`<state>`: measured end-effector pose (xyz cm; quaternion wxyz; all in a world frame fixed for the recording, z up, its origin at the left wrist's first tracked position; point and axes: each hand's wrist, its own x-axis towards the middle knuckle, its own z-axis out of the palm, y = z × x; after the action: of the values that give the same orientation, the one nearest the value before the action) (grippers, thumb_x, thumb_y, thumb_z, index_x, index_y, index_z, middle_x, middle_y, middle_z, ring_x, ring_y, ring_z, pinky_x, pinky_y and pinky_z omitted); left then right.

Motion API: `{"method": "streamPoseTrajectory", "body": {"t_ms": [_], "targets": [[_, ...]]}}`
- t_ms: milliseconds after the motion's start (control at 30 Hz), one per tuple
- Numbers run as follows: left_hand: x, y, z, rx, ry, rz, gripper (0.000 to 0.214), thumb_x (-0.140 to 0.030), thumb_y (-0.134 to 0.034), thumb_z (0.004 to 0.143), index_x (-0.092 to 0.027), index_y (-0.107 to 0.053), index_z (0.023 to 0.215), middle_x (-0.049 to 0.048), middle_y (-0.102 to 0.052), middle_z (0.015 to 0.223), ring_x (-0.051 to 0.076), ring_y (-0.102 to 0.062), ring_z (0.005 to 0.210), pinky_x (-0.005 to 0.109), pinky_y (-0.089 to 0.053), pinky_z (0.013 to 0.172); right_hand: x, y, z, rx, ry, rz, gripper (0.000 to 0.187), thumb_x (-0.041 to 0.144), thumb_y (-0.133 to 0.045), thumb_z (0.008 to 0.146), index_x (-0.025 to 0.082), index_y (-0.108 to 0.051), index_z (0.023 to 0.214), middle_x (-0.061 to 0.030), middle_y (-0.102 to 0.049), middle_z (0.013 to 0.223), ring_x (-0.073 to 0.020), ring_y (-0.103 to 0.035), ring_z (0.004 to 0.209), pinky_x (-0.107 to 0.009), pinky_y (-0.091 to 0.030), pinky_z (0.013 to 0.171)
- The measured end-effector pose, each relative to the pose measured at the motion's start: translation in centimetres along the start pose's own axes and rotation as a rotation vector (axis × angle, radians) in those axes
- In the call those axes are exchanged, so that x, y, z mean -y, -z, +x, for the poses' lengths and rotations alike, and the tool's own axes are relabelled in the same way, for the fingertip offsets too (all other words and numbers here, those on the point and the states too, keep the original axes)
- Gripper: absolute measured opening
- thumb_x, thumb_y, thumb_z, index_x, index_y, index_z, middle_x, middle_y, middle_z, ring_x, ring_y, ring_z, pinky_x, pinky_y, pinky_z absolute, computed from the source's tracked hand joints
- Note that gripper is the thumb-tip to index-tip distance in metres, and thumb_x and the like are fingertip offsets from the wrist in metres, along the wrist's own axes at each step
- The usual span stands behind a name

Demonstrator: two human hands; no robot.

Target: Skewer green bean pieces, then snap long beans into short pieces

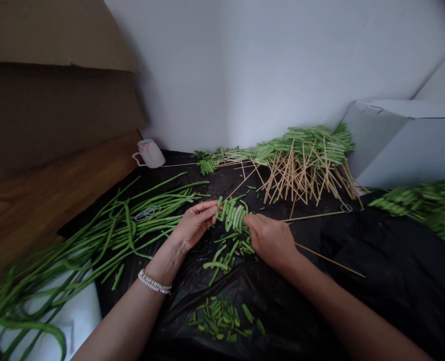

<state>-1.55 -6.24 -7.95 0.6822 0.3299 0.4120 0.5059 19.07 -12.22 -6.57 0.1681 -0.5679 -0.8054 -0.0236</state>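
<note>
In the middle of the head view, a row of cut long bean pieces [233,216] sits side by side on a skewer between my hands. My left hand [195,223] pinches a bean piece [218,206] at the left end of the row. My right hand [270,238] is closed round the skewer at the row's right end; its fingers hide the grip. A thin wooden stick [331,260] shows beyond that hand, probably the same skewer. Loose cut bean pieces [226,258] lie beneath on black plastic sheeting [192,281].
Whole long beans [132,228] spread at left. Filled skewers [308,150] are heaped at the back, with more skewered beans [425,200] at right. Small bean ends [218,318] lie in front. A white mug [150,154] and a white box [399,135] stand near the wall.
</note>
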Motion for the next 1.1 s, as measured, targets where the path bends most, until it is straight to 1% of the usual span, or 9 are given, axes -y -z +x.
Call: {"method": "streamPoseTrajectory", "body": {"t_ms": [433, 667, 867, 1000, 1100], "targets": [[-0.18, -0.06, -0.1, -0.023, 0.005, 0.021, 0.035, -0.016, -0.09, 0.055, -0.012, -0.077, 0.087, 0.0044, -0.075, 0.08, 0.009, -0.064, 0.067, 0.018, -0.051, 0.065, -0.13, -0.23, -0.04, -0.002, 0.002, 0.008, 0.023, 0.017, -0.042, 0.094, 0.021, -0.065, 0.091, -0.0026, -0.069, 0.082, -0.0172, -0.062, 0.072, -0.031, -0.023, 0.058], [-0.06, -0.02, -0.17, -0.016, -0.056, 0.102, 0.036, -0.023, -0.092, 0.051, -0.012, -0.078, 0.083, 0.0049, -0.076, 0.08, 0.01, -0.065, 0.071, 0.021, -0.05, 0.072, 0.15, -0.2, -0.08, 0.029, -0.007, 0.045, 0.022, 0.016, -0.042, 0.095, 0.02, -0.064, 0.09, -0.0021, -0.07, 0.086, -0.0174, -0.064, 0.076, -0.03, -0.025, 0.059], [0.46, -0.17, -0.17, 0.004, -0.076, 0.202, 0.036, -0.027, -0.091, 0.055, -0.013, -0.078, 0.086, 0.0053, -0.075, 0.079, 0.009, -0.062, 0.066, 0.021, -0.048, 0.067, 0.09, -0.52, -0.04, 0.042, -0.021, 0.052, 0.023, 0.017, -0.042, 0.095, 0.02, -0.063, 0.09, -0.0027, -0.071, 0.087, -0.0171, -0.064, 0.074, -0.03, -0.027, 0.059], [0.27, -0.58, -0.36, 0.026, -0.062, 0.142, 0.035, -0.025, -0.09, 0.057, -0.014, -0.077, 0.087, 0.0044, -0.075, 0.083, 0.01, -0.063, 0.07, 0.021, -0.049, 0.068, -0.02, -0.43, 0.0, 0.03, -0.015, 0.072, 0.025, 0.017, -0.039, 0.096, 0.02, -0.064, 0.091, -0.0033, -0.07, 0.088, -0.0172, -0.064, 0.077, -0.028, -0.029, 0.061], [0.01, -0.7, -0.5, 0.019, -0.004, 0.089, 0.033, -0.024, -0.091, 0.054, -0.014, -0.076, 0.081, 0.0021, -0.073, 0.078, 0.007, -0.061, 0.066, 0.018, -0.049, 0.065, -0.05, -0.34, -0.02, 0.017, -0.012, 0.082, 0.026, 0.018, -0.039, 0.096, 0.02, -0.065, 0.094, -0.004, -0.07, 0.089, -0.0173, -0.064, 0.078, -0.028, -0.031, 0.062]]}}
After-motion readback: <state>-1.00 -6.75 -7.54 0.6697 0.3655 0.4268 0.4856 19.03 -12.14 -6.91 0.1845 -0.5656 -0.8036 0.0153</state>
